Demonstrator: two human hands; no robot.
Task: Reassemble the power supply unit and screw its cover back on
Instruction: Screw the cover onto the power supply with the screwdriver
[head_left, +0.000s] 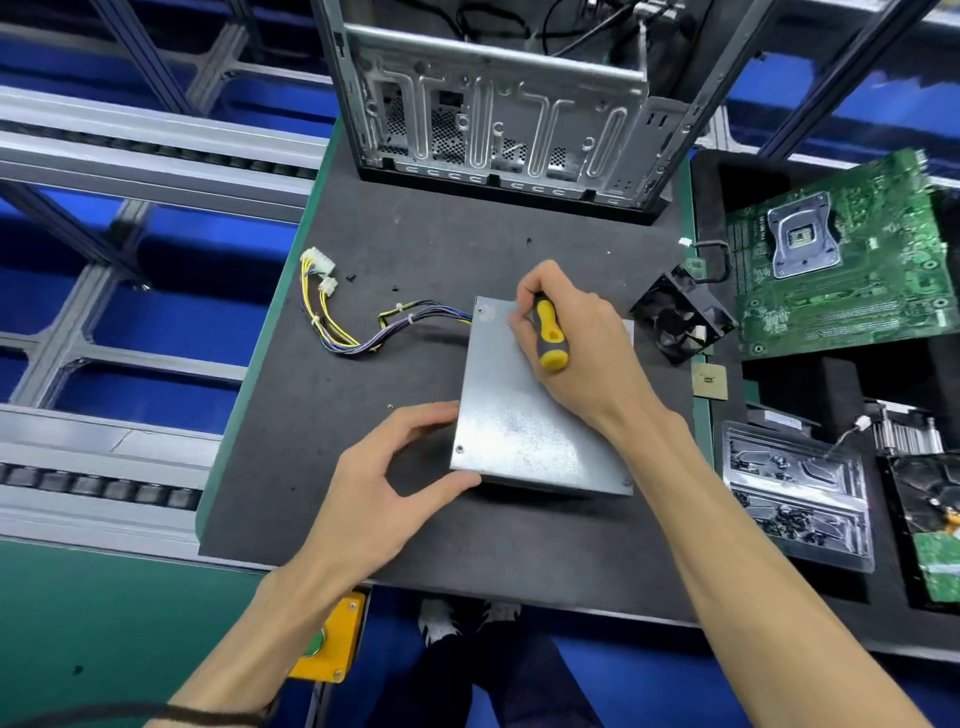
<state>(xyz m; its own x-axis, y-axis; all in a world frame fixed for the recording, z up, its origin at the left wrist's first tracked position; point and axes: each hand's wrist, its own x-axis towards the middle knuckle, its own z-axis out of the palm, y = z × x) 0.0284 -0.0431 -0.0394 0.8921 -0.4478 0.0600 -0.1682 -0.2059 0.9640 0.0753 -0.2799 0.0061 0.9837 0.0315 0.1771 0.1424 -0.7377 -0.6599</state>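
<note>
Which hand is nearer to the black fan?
The right hand, holding the screwdriver over the power supply, is just left of the fan. The left hand holds the supply's near-left corner, farther away.

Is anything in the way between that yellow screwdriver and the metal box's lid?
Nothing visible. The right hand grips the screwdriver, tip down at the far end of the cover; its fingers hide the tip. The left hand holds the box's near left corner, clear of the tool.
</note>
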